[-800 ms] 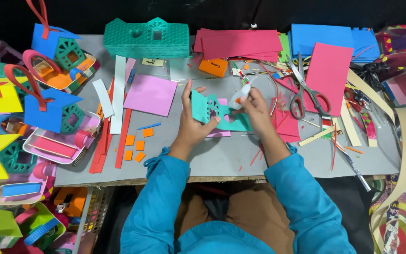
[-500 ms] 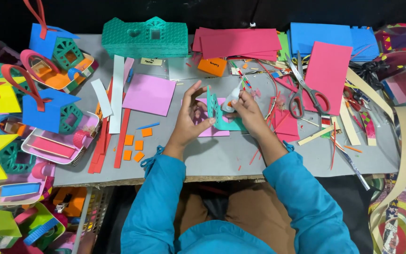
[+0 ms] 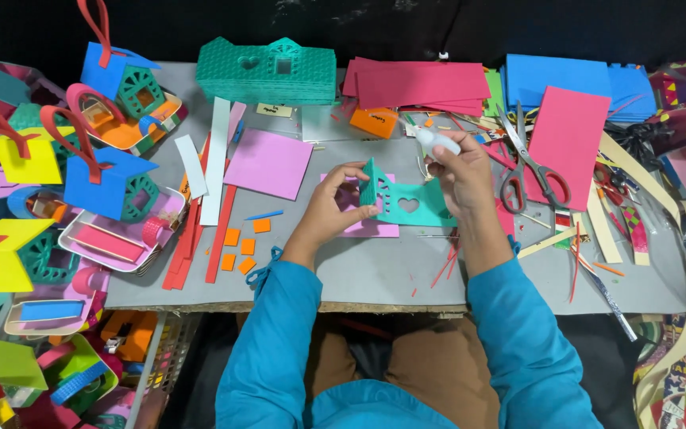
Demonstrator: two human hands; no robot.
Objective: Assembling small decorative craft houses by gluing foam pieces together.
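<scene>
Your left hand [image 3: 329, 208] has its grip closed on the folded end of a teal foam cut-out [image 3: 402, 205], thumb and fingers pinching the raised flap. The rest of that piece, with its heart-shaped hole, lies on the grey counter [image 3: 375, 270], partly over a pink sheet [image 3: 367, 226] just under your left fingers. Your right hand [image 3: 460, 171] presses the far end of the cut-out while its grip is wrapped around a small white glue bottle [image 3: 437, 141], whose nozzle points away from you and to the left.

Left of your left-hand grip lie small orange squares [image 3: 241, 242], red strips [image 3: 192, 238] and a lilac sheet [image 3: 268, 163]. Right of your right-hand grip sit grey-handled scissors [image 3: 529, 171] beside a pink foam sheet [image 3: 569, 135].

Further left, a pink tray [image 3: 117, 238] holds a blue-roofed foam house [image 3: 113, 183], and an orange tray [image 3: 132, 119] holds another house. Beyond both grips stand a teal foam house [image 3: 267, 71], a stack of red sheets [image 3: 414, 83] and blue sheets [image 3: 573, 79].
</scene>
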